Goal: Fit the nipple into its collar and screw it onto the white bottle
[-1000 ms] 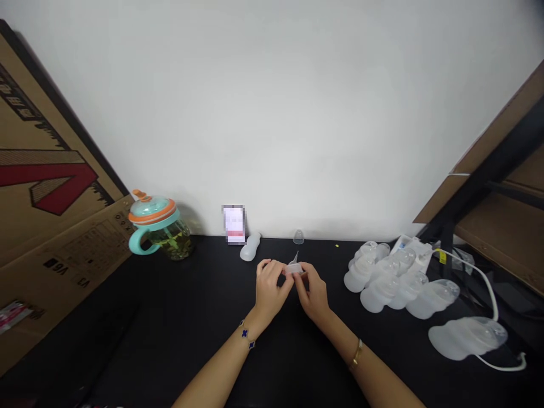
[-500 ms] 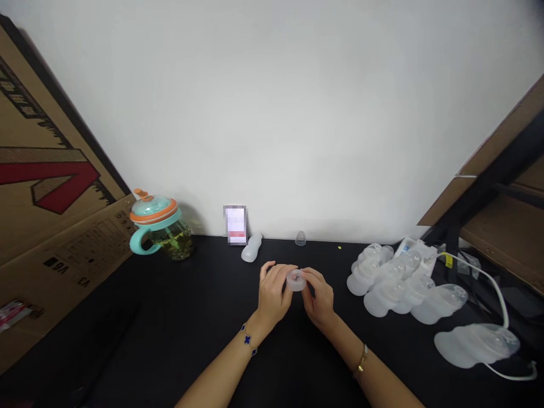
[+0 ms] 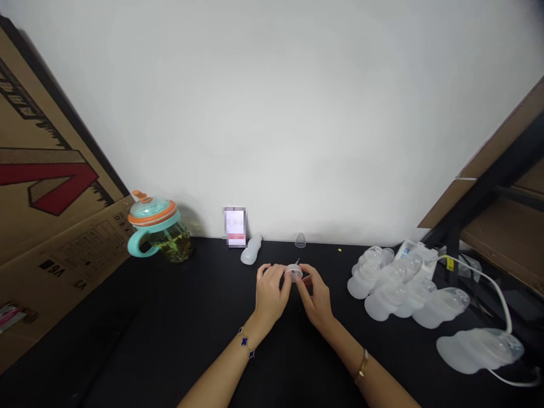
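Observation:
Between both hands, just over the black table, is a translucent white baby bottle collar ring. A thin, pale tip sticks up above its rim; its kind is too small to make out. My left hand is closed on the ring's left side, thumb at the front. On the right side, my right hand pinches the ring with thumb and fingers. Beyond the hands lies a frosted white bottle body on its side. A clear dome cap stands near the wall.
At right lie several frosted baby bottles with clear caps, by a white power strip with a cable. A phone leans on the wall. A teal and orange tea jug stands left, beside a cardboard box.
The ring has tilted so that its side now faces me, where its round opening showed before. My right thumb has shifted onto its front. Both hands sit slightly further left.

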The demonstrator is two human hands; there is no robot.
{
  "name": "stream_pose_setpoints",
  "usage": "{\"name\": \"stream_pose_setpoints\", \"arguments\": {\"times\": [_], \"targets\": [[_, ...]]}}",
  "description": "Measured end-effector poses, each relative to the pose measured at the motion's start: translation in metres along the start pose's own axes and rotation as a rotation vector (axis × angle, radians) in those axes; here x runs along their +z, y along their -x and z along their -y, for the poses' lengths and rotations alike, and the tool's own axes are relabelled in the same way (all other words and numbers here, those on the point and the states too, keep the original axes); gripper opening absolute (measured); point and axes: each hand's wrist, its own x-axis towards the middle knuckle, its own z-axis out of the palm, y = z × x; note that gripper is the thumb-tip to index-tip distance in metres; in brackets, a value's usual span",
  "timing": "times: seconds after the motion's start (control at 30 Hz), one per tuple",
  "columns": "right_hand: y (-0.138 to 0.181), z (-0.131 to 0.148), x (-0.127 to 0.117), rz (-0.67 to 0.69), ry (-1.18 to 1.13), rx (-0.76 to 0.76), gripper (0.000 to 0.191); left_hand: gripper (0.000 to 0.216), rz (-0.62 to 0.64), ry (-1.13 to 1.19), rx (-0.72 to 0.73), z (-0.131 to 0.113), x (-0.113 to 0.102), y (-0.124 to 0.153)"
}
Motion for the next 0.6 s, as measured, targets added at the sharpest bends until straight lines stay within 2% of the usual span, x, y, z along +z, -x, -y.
{"name": "stream_pose_setpoints", "arguments": {"times": [0.13, 0.4, 0.6], "targets": [[-0.0016, 0.0001, 0.0009, -0.016, -0.032, 0.047, 0.023, 0.024, 0.072, 0.013, -0.036, 0.0013, 0.0013, -0.0004], [-0.0018, 0.0013, 0.0018, -0.005, -0.128, 0.192, 0.027, 0.023, 0.125, 0.198, -0.157, 0.0009, 0.0007, 0.0004], [-0.0022, 0.0012, 0.0032, -0.01, -0.156, 0.226, 0.03, 0.024, 0.167, 0.281, -0.199, 0.0016, 0.0027, 0.0011]]}}
